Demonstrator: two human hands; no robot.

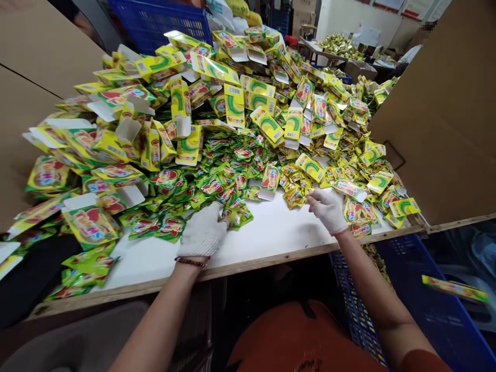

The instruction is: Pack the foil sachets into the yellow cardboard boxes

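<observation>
My left hand point(204, 231), in a white glove with a beaded bracelet at the wrist, is closed at the near edge of the green candy packets point(170, 226); what its fingers hold is hard to make out. My right hand point(327, 209), also gloved, has its fingers pressed together beside a small yellow packet point(294, 197). Whether it grips one is too small to tell. Between the hands, a small box point(270, 181) with a white open flap stands among the packets. Yellow and green boxes point(189, 146) are heaped behind them.
Cardboard panels point(442, 113) flank the white table point(267, 227). Behind the heap is a blue crate point(163, 23). Another blue crate point(422, 289) sits below the table's right edge, with a long thin box point(455, 288) over it. A dark object point(34, 274) lies at the left.
</observation>
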